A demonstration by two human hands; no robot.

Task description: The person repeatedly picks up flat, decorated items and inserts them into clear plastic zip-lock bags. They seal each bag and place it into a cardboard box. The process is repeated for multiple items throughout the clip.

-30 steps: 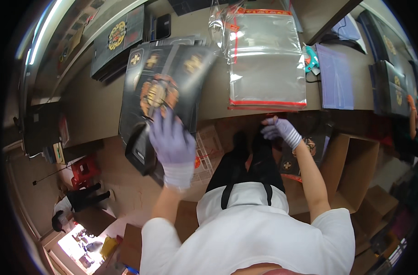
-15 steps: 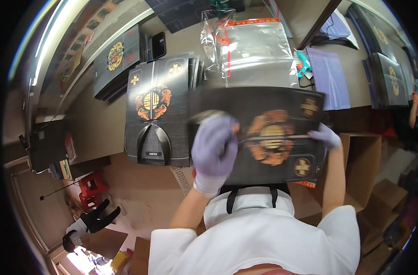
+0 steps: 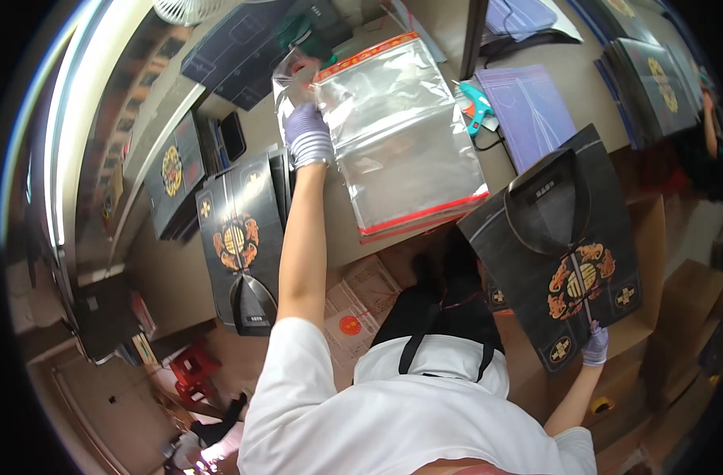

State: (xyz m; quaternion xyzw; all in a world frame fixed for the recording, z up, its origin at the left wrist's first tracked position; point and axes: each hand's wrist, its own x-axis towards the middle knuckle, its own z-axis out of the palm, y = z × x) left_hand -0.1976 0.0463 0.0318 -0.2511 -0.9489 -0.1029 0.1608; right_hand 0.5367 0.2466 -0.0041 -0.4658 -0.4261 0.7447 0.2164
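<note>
My right hand point(image 3: 597, 346), in a pale purple glove, grips the lower edge of a flat black card piece point(image 3: 528, 261) made like a jacket, with a raised collar and gold and orange emblems. The piece hangs tilted in front of the table edge, collar end toward the table. My left hand point(image 3: 307, 131), also gloved, reaches across the table to crumpled clear plastic point(image 3: 286, 85); its fingers do not show clearly. Right beside it lies a stack of clear plastic bags point(image 3: 405, 170) with red edges.
More black collared pieces point(image 3: 233, 226) lie stacked at the left. A teal glue gun point(image 3: 476, 108) and purple sheets point(image 3: 526, 111) lie right of the bags. An open cardboard box point(image 3: 646, 269) stands at the right. Red stools point(image 3: 191, 372) are on the floor, lower left.
The black piece has swung from in front of my body to the right, now in my right hand alone. My left hand has let go of it and moved up to the plastic.
</note>
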